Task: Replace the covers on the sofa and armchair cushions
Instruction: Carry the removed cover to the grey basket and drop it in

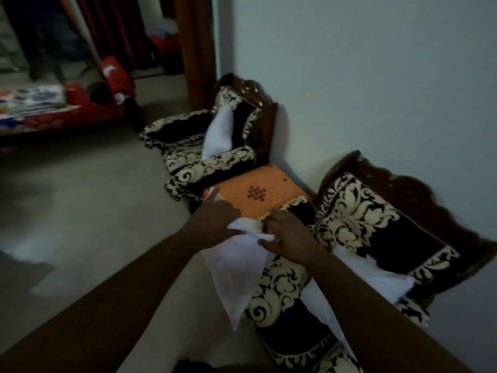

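Observation:
My left hand (pixel 215 220) and my right hand (pixel 286 235) both grip the top edge of a white cover (pixel 234 267), which hangs down between them in front of the near armchair (pixel 376 219). That armchair is black with cream scroll patterns and a dark carved wood frame. A white cushion (pixel 368 275) lies on its seat behind my right forearm. Farther along the wall stands a second patterned armchair (pixel 188 135) with another white cushion (pixel 217 131) leaning upright on its seat.
An orange woven stool (pixel 266 195) with small dark beads on top stands between the two armchairs, just beyond my hands. A pale wall (pixel 376 76) runs behind. The grey floor (pixel 94 211) spreads to the left. A doorway with a red-covered bed (pixel 80 103) lies at the far left.

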`<control>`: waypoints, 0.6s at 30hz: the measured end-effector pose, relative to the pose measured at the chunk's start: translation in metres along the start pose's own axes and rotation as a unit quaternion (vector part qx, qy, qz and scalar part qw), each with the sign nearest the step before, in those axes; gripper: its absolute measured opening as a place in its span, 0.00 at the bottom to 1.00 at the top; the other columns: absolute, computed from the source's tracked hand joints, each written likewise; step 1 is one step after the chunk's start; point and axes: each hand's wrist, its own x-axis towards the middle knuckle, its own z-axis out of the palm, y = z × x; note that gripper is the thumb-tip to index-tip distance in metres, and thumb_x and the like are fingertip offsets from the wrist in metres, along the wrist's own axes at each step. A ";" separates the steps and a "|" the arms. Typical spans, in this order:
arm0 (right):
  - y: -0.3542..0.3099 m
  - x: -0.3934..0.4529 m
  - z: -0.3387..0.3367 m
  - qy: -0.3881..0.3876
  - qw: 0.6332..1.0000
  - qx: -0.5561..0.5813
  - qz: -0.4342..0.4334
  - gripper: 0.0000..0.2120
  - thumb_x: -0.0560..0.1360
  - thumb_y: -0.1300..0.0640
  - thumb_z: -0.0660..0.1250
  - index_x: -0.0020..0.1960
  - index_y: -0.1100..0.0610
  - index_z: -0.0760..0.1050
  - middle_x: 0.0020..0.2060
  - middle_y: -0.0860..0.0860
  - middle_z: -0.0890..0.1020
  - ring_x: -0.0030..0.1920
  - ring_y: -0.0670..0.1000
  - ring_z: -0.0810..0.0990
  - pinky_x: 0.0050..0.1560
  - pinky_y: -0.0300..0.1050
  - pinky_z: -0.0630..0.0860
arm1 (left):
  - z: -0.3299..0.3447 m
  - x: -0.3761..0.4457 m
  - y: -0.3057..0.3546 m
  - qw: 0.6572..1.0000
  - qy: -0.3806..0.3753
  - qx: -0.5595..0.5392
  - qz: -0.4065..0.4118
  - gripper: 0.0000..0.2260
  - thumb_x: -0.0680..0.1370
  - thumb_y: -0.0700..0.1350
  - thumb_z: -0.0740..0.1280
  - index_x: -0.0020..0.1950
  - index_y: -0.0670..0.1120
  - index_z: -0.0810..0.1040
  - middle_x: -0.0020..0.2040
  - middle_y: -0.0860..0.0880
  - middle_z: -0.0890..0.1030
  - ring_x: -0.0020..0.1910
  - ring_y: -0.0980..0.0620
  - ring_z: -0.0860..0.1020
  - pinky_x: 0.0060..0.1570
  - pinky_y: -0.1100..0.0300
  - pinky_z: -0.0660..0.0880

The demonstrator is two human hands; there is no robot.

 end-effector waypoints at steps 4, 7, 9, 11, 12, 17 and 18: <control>-0.049 0.051 0.005 -0.041 0.999 0.012 -0.015 0.21 0.74 0.36 0.70 0.49 0.52 0.70 0.33 0.49 0.77 0.35 0.51 0.77 0.36 0.46 0.66 | -0.022 -0.060 -0.048 0.992 -0.029 -0.055 -0.111 0.37 0.73 0.78 0.47 0.56 0.51 0.81 0.45 0.49 0.85 0.46 0.46 0.84 0.53 0.53 0.73; -0.091 0.107 0.027 -0.090 0.994 -0.054 -0.030 0.19 0.76 0.36 0.66 0.55 0.51 0.71 0.34 0.48 0.78 0.37 0.53 0.79 0.33 0.47 0.65 | -0.038 -0.115 -0.098 0.979 -0.033 -0.050 -0.194 0.34 0.71 0.78 0.54 0.60 0.55 0.78 0.52 0.52 0.85 0.52 0.50 0.82 0.40 0.59 0.67; -0.118 0.140 0.045 -0.108 0.990 -0.080 -0.036 0.17 0.77 0.41 0.62 0.53 0.53 0.77 0.42 0.53 0.81 0.46 0.57 0.80 0.38 0.48 0.68 | -0.046 -0.146 -0.132 0.973 -0.040 -0.052 -0.222 0.26 0.72 0.73 0.64 0.59 0.56 0.77 0.51 0.53 0.84 0.52 0.52 0.81 0.41 0.58 0.63; -0.146 0.172 0.067 -0.105 0.993 -0.038 -0.028 0.18 0.75 0.43 0.59 0.51 0.55 0.79 0.46 0.54 0.81 0.50 0.56 0.78 0.45 0.50 0.73 | -0.052 -0.181 -0.171 0.966 -0.070 -0.053 -0.242 0.24 0.72 0.71 0.67 0.58 0.56 0.76 0.50 0.53 0.83 0.52 0.52 0.81 0.44 0.56 0.66; -0.161 0.190 0.076 -0.106 0.994 -0.001 -0.009 0.16 0.75 0.45 0.62 0.52 0.56 0.79 0.47 0.53 0.81 0.50 0.55 0.77 0.47 0.50 0.73 | -0.055 -0.200 -0.191 0.962 -0.095 -0.048 -0.251 0.23 0.72 0.70 0.68 0.58 0.55 0.76 0.51 0.53 0.82 0.53 0.52 0.80 0.47 0.55 0.68; -0.211 0.263 0.105 -0.111 0.988 0.095 0.056 0.11 0.71 0.51 0.75 0.38 0.48 0.73 0.36 0.49 0.80 0.38 0.50 0.78 0.40 0.51 0.72 | -0.064 -0.286 -0.272 0.922 -0.169 0.065 -0.343 0.13 0.78 0.59 0.61 0.55 0.53 0.79 0.52 0.52 0.82 0.54 0.47 0.80 0.53 0.55 0.71; -0.220 0.277 0.109 -0.112 0.986 0.109 0.060 0.13 0.70 0.50 0.76 0.37 0.47 0.72 0.35 0.48 0.79 0.37 0.48 0.78 0.39 0.50 0.72 | -0.066 -0.300 -0.285 0.915 -0.161 0.055 -0.366 0.16 0.78 0.60 0.58 0.53 0.53 0.79 0.51 0.51 0.83 0.54 0.47 0.81 0.53 0.56 0.72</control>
